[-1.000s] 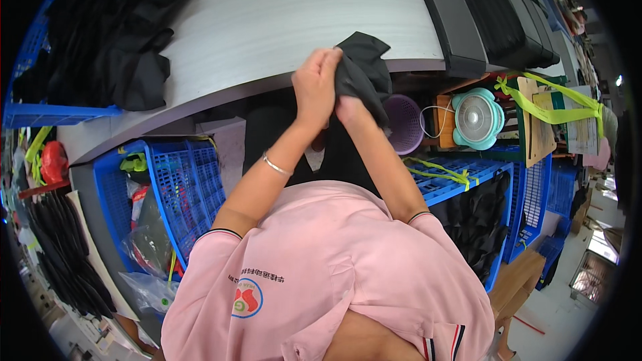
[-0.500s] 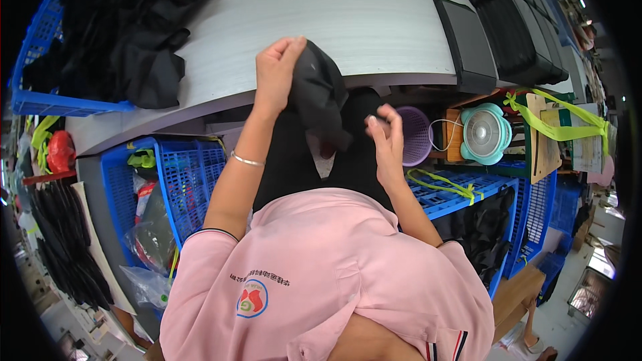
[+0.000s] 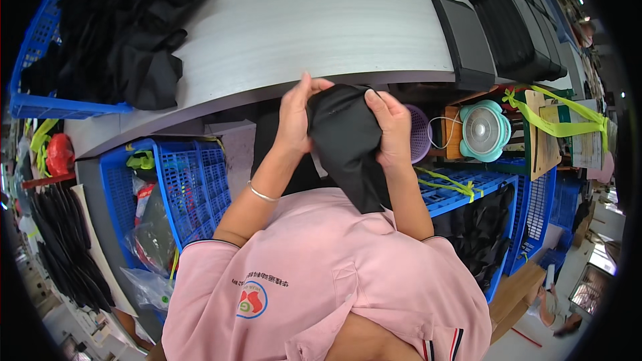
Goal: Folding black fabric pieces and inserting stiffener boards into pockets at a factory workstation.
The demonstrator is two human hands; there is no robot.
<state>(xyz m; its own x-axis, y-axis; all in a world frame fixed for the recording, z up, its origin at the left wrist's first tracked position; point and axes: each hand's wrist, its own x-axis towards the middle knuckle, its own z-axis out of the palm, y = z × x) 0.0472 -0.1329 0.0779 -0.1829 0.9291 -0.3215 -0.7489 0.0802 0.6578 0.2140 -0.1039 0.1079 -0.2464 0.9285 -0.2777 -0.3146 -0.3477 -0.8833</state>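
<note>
A piece of black cloth [image 3: 344,127] is stretched between my two hands over my lap, close in front of my chest. My left hand [image 3: 294,117] grips its left side, with some of the fingers hidden behind the fabric. On the opposite side my right hand [image 3: 393,127] pinches the edge, thumb in front. The lower end of the cloth hangs loosely toward my pink shirt [image 3: 301,247]. A pile of similar black cloth [image 3: 150,47] lies at the far left on the pale table [image 3: 321,20].
Flat black panels [image 3: 465,40] are stacked at the table's right. Below stand a purple bin [image 3: 420,135], a small turquoise fan [image 3: 483,131] and a blue crate [image 3: 441,204] on the right. Another blue crate [image 3: 190,187], beside plastic bags, stands on the left.
My left hand has come down from the table edge toward my lap with the cloth. My right hand has risen and taken hold of the cloth, which is now spread wider.
</note>
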